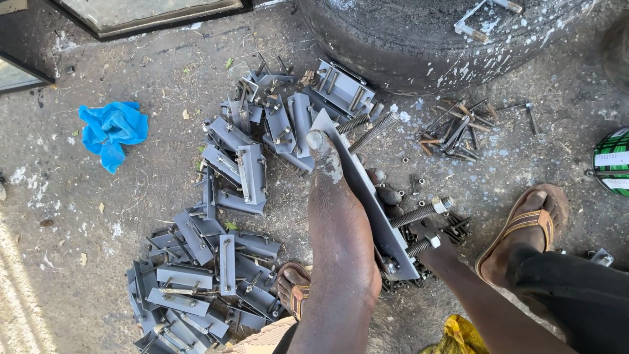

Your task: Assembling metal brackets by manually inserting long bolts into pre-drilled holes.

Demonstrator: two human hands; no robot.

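The right hand [438, 252] is hidden behind the grey metal plate [367, 196]; its grip cannot be determined. The left hand [331, 190] conceals the plate's near face. The green-and-white container [612, 160] is cut off by the right edge. The small nuts [413, 180] are too small to count.

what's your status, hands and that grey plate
Left hand clamped on grey plate, thumb along its edge. Right hand at its lower end by threaded bolts, fingers hidden. Bracket piles on ground beside.
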